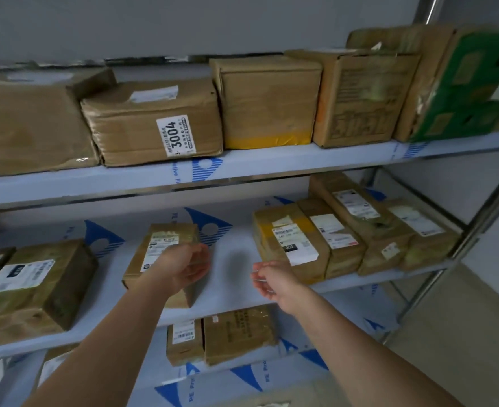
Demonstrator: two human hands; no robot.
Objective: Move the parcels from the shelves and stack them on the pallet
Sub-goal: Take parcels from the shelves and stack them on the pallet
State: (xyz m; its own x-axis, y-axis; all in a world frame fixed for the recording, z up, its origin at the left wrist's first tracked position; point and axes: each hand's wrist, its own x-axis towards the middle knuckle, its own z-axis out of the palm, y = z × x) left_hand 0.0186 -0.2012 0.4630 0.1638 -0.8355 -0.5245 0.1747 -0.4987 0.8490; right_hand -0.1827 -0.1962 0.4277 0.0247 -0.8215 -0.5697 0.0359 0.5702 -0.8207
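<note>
While my left hand (183,267) hovers loose-fingered over the parcel (161,259) on the middle shelf (236,301), its long axis runs toward 12 o'clock; my right hand (271,280), at 3 o'clock, holds nothing.

The left hand (183,267) is over the near right part of a small brown parcel (166,248) lying mid-way along the middle shelf (236,298); contact cannot be confirmed. The right hand (271,279) hovers with relaxed fingers above the shelf's front edge, beside a yellow-taped parcel (289,242).
</note>
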